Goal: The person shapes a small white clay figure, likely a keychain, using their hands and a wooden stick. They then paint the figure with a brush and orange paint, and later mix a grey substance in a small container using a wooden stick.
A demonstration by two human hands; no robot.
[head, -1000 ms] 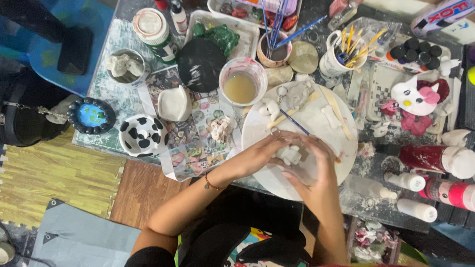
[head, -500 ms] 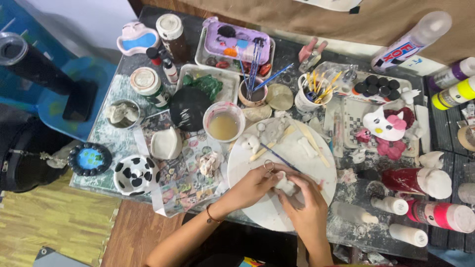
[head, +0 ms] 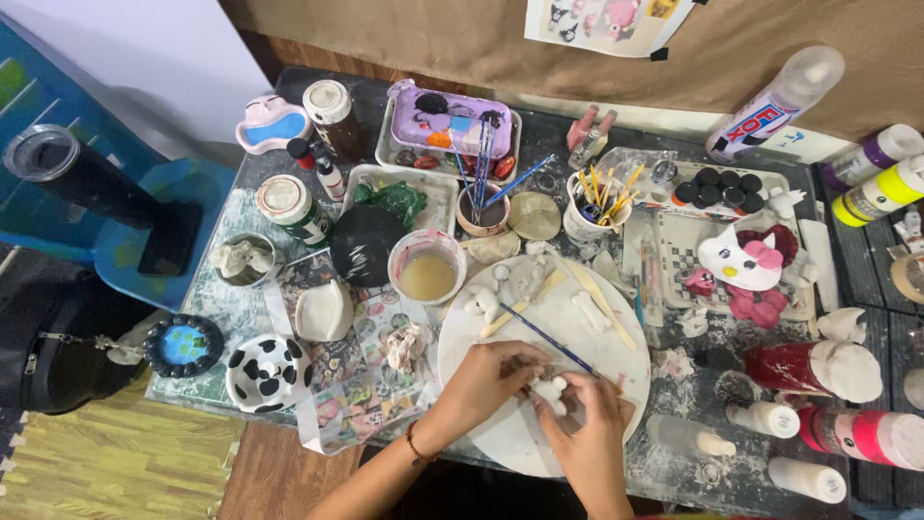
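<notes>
A small lump of white clay (head: 551,393) is sitting between both hands, low on the round white board (head: 500,438) near the front edge of the table (head: 241,308). The left hand (head: 489,377) is curling its fingers around the lump from the left, and the right hand (head: 589,424) is pinching it from the right with thumb and fingertips, so both are closing on the same piece; its exact shape is hard to make out, perhaps a little figure with rounded bumps. A thin bracelet (head: 414,445) is circling the left wrist. Just above the hands a blue paintbrush (head: 545,337) is lying slantwise across the board, and farther up two flat wooden sticks (head: 602,306) and a few more white clay bits (head: 481,300) are resting on it. Touching the board's upper left edge, a plastic cup of cloudy water (head: 427,270) is standing upright. To the left of that a black-and-white spotted bowl (head: 266,371) is sitting near the table's corner, with a blue round dish (head: 183,345) beside it. At the back a purple tray (head: 450,120) is lying behind a cup of brushes (head: 481,207) and a white cup of yellow-handled tools (head: 592,217). Off to the right a white cat-face piece with a pink bow (head: 739,260) is resting on a checked mat, and several paint bottles (head: 847,433) are lying on their sides well apart from the hands.
</notes>
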